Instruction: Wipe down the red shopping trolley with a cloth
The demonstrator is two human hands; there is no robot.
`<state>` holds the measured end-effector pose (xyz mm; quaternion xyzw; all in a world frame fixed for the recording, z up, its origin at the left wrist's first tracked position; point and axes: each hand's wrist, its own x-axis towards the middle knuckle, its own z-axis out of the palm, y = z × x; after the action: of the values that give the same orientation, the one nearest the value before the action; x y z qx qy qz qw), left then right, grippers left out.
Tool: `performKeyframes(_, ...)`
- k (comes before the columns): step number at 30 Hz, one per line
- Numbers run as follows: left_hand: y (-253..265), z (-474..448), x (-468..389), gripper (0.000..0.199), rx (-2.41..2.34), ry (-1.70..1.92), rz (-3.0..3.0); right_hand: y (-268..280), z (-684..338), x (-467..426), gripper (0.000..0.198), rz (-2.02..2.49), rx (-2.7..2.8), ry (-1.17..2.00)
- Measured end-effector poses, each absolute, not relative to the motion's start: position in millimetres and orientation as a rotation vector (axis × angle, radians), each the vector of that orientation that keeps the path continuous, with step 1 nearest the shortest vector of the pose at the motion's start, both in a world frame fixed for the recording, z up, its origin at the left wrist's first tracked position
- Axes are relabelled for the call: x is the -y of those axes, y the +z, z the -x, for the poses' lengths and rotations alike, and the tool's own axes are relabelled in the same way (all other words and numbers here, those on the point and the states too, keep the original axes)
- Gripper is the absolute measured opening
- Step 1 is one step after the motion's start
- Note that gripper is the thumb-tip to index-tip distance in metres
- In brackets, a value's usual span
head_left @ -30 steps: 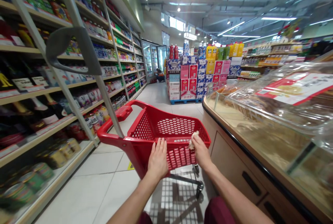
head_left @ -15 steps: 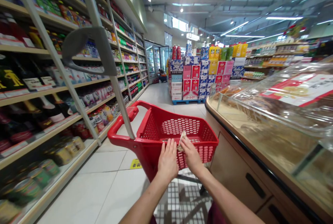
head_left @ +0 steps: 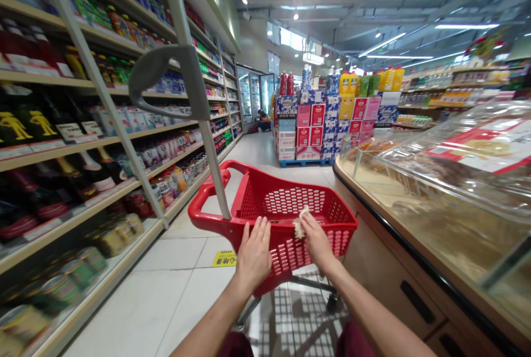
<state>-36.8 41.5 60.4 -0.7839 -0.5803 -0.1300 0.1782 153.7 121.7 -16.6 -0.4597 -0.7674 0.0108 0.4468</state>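
A red plastic shopping cart basket (head_left: 290, 257) with pierced sides stands sideways in front of me. My left hand (head_left: 254, 249) lies flat on its near rim, fingers stretched forward and holding nothing. Further right along the same rim, my right hand (head_left: 317, 243) is closed on a crumpled off-white cloth (head_left: 300, 226) and presses it against the edge. A grey pole with a loop handle (head_left: 199, 83) rises from the cart's left end, beside its red push handle (head_left: 201, 202). Little shows inside the basket.
Shelves of bottles and cans (head_left: 99, 141) line the left side. A glass-topped counter (head_left: 373, 197) with packaged food (head_left: 468, 141) stands close on the right. Stacked cartons (head_left: 309, 130) sit ahead. A yellow sticker (head_left: 224, 258) marks the tiled floor. A person (head_left: 263, 119) crouches far back.
My left hand has slid left along the rim, and the right hand with the cloth has moved slightly right. The hands are now wider apart. The whole scene has shifted right in view.
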Motion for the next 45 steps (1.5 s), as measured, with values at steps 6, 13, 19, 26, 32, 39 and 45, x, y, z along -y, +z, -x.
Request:
performKeyframes(6,80.8,102.8,-34.8,0.057,1.845,-0.717,1.652,-14.2,-152.7,-127.7,0.053,1.218,1.858,0.055)
performKeyframes(13,82.6,116.1,-48.5,0.061,1.91,-0.547,1.765,42.7,-6.9,-98.1,0.044,0.809,1.968,0.128)
performKeyframes(19,81.4,115.8,-41.1,0.062,1.894,-0.551,1.804,28.7,-52.0,-113.6,0.042,0.904,1.936,0.082)
performKeyframes(26,79.7,112.1,-43.1,0.061,1.887,-0.558,1.833,44.0,-9.1,-90.7,0.04,0.756,1.984,0.056)
performKeyframes(32,81.2,110.2,-39.4,0.062,1.866,-0.568,1.877,39.2,-43.7,-102.2,0.042,0.957,1.959,0.03)
performKeyframes(39,70.1,71.1,-45.5,0.056,1.688,-0.617,1.951,34.6,-47.9,-107.8,0.04,0.865,2.01,0.025)
performKeyframes(45,63.7,60.1,-58.8,0.061,1.716,-0.416,2.057,11.1,-126.0,-132.7,0.041,1.118,1.907,-0.042)
